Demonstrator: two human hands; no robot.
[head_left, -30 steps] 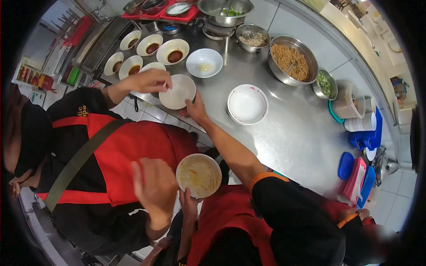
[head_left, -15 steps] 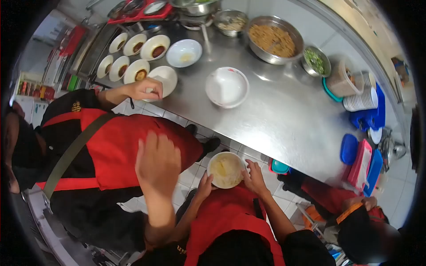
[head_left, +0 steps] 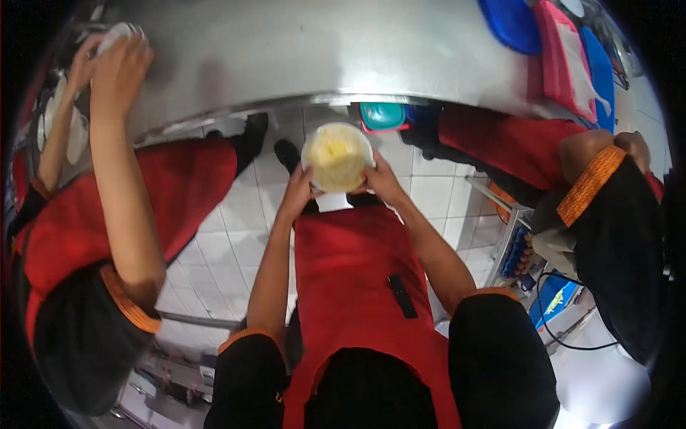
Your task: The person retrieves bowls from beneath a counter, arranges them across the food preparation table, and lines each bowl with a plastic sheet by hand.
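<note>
Grip: left hand [head_left: 299, 190] and right hand [head_left: 382, 181] both closed on the white bowl [head_left: 309, 151], one at each side. Bowl held before the red apron [head_left: 357, 250], off the table [head_left: 307, 50]; two-sided support presumably steadies the yellow contents [head_left: 336, 151] and leaves its mouth unobstructed.

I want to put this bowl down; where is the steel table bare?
The table is bare between the co-worker's hand at left and the dark blue lid at right. That end is crowded by the lid and a pink box.
</note>
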